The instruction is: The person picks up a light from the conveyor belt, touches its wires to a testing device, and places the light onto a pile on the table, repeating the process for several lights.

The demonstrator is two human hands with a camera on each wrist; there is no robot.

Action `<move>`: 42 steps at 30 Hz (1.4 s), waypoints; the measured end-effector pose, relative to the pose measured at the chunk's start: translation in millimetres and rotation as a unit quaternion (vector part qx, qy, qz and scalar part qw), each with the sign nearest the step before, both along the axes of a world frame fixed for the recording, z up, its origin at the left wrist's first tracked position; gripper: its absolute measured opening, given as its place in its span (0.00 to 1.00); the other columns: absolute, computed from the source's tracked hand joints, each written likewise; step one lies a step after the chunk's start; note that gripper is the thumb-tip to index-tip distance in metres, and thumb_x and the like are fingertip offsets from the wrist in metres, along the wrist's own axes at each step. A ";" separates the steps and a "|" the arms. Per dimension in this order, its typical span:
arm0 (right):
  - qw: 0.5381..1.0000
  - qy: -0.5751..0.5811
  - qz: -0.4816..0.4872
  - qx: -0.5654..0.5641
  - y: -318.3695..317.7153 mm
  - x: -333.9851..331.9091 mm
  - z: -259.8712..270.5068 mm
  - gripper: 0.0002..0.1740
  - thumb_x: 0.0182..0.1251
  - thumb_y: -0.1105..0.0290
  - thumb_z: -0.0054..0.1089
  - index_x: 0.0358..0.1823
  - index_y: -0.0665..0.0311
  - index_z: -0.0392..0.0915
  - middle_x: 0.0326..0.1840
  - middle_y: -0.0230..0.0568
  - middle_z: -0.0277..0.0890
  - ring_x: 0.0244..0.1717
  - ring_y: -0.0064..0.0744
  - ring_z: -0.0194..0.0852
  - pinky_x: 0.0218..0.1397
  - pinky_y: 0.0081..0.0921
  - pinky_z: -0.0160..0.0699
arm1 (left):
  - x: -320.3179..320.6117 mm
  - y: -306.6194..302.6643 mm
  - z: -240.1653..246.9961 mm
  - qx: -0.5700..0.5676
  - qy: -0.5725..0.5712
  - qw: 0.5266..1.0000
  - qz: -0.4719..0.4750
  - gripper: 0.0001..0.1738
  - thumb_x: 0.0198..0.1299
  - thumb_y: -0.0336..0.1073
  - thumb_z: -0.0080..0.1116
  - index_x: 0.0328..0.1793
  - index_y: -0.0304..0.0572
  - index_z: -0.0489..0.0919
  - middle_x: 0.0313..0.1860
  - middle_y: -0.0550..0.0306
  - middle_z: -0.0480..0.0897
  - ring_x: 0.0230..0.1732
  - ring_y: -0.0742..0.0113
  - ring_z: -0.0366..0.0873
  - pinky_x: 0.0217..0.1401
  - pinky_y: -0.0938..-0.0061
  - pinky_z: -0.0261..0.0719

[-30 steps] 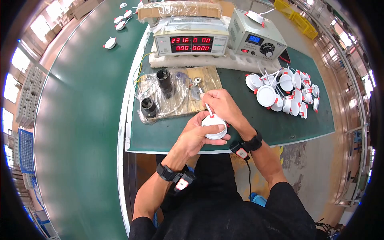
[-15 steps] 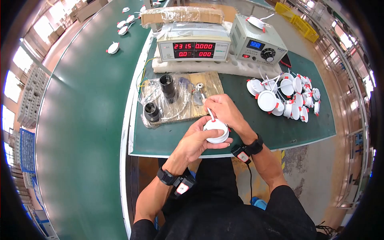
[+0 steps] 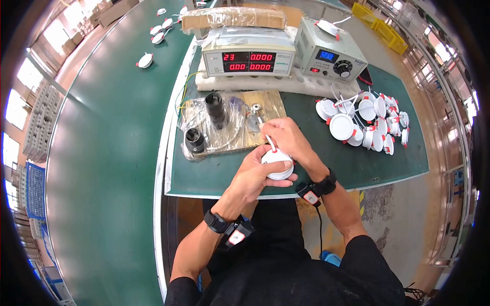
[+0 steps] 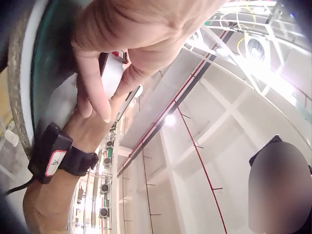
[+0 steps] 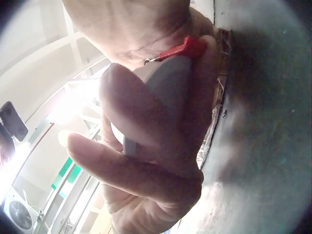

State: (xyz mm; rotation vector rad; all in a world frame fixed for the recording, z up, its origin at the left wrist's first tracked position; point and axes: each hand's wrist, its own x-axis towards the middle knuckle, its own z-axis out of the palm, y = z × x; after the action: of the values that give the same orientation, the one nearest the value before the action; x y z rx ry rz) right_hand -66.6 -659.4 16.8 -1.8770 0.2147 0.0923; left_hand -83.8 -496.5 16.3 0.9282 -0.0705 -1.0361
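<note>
Green surface (image 3: pixel 357 167) carries a wooden board (image 3: pixel 274 102), partly under clear plastic. Behind this board stands a meter (image 3: pixel 247 63); to its right lie many white lamps (image 3: pixel 341 127). Near the board's front right corner, the left hand (image 3: pixel 252 176) grips one round lamp (image 3: pixel 275 157), and the right hand (image 3: pixel 287 136) pinches its cable (image 3: pixel 271 142).
</note>
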 end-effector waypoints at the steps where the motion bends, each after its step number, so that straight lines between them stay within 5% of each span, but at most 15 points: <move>1: 1.000 -0.004 0.002 -0.002 -0.5 1.1 0.3 0.20 0.70 0.60 0.55 0.26 0.70 0.79 0.16 0.35 0.72 0.21 0.23 0.68 0.27 0.30 0.67 | 0.5 -0.3 0.7 0.002 -0.001 1.000 0.003 0.25 0.63 0.27 0.68 0.63 0.35 0.69 0.51 0.45 0.84 0.46 0.47 0.90 0.46 0.66 0.95; 9: 1.000 0.000 0.010 0.016 -2.0 1.2 -1.1 0.20 0.70 0.61 0.56 0.25 0.70 0.79 0.16 0.33 0.72 0.20 0.20 0.66 0.25 0.28 0.66 | 2.0 5.1 10.5 -0.049 0.051 0.997 -0.006 0.23 0.74 0.31 0.52 0.71 0.31 0.64 0.59 0.35 0.80 0.57 0.34 0.84 0.54 0.58 0.93; 12: 0.999 -0.015 0.016 0.038 -4.2 2.2 -6.7 0.21 0.75 0.59 0.58 0.26 0.67 0.79 0.16 0.24 0.66 0.19 0.14 0.58 0.23 0.22 0.55 | 2.1 7.4 12.3 -0.085 0.056 0.995 -0.010 0.23 0.76 0.34 0.47 0.72 0.30 0.63 0.61 0.32 0.79 0.59 0.30 0.82 0.59 0.54 0.90; 17: 0.998 0.004 0.008 0.064 -2.7 1.6 -6.7 0.21 0.75 0.60 0.58 0.26 0.68 0.79 0.16 0.23 0.66 0.19 0.12 0.57 0.22 0.20 0.54 | 4.7 12.0 8.0 -0.127 0.085 0.988 -0.020 0.26 0.77 0.38 0.35 0.72 0.24 0.62 0.63 0.27 0.77 0.61 0.24 0.79 0.61 0.50 0.88; 21: 0.998 0.009 0.007 0.060 -3.5 1.9 -2.8 0.20 0.72 0.62 0.55 0.26 0.71 0.79 0.16 0.30 0.70 0.20 0.18 0.65 0.25 0.26 0.64 | 3.2 12.9 10.8 -0.128 0.094 0.987 -0.012 0.26 0.75 0.36 0.37 0.73 0.24 0.62 0.63 0.27 0.77 0.61 0.23 0.79 0.61 0.50 0.88; 36: 0.995 0.009 0.025 0.094 -4.6 2.9 -5.4 0.20 0.75 0.60 0.58 0.26 0.67 0.80 0.15 0.23 0.65 0.17 0.12 0.55 0.21 0.20 0.51 | 3.5 15.1 14.0 -0.137 0.092 0.986 -0.015 0.29 0.79 0.43 0.31 0.72 0.23 0.65 0.63 0.28 0.78 0.61 0.27 0.80 0.61 0.53 0.89; 37: 0.995 0.013 0.030 0.094 -4.6 2.5 -2.9 0.20 0.73 0.62 0.55 0.26 0.69 0.78 0.16 0.28 0.68 0.18 0.16 0.61 0.23 0.24 0.60 | 4.1 14.1 14.5 -0.129 0.085 0.988 -0.019 0.30 0.79 0.43 0.31 0.73 0.23 0.65 0.63 0.28 0.78 0.61 0.27 0.80 0.61 0.53 0.88; 42: 0.995 0.008 0.022 0.094 -2.0 -0.1 1.9 0.19 0.73 0.63 0.55 0.27 0.70 0.78 0.16 0.29 0.69 0.18 0.17 0.63 0.23 0.24 0.64 | 2.8 16.5 12.9 -0.141 0.086 0.986 -0.023 0.27 0.80 0.45 0.38 0.68 0.23 0.69 0.59 0.32 0.81 0.59 0.31 0.82 0.62 0.52 0.88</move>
State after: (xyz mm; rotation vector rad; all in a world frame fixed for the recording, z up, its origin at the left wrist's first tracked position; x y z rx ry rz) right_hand -66.7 -661.4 18.6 -1.6937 0.1705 0.1534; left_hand -81.0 -479.9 29.1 0.5800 -0.0916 -1.1120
